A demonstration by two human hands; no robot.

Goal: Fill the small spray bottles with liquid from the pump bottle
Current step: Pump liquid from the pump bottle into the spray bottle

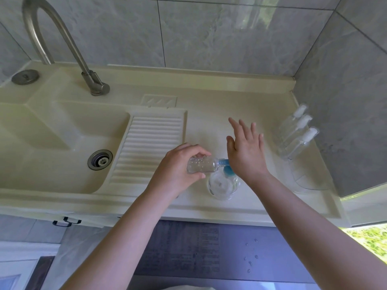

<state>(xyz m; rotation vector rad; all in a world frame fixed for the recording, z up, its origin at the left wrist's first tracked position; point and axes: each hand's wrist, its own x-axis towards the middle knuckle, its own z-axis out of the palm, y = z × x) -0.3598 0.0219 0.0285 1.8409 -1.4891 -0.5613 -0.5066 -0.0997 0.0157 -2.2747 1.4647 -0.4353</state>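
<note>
Left hand [180, 164] grips a small clear plastic bottle [202, 165] tipped on its side, its mouth against the blue pump nozzle [223, 162] of the clear round pump bottle [222, 185] standing on the cream countertop [209, 97]. Right hand [246, 151], fingers straight and spread, palm down on the pump head. Three clear capped spray bottles [297, 135] stand together near the grey tiled wall [345, 101], well apart from the hands.
</note>
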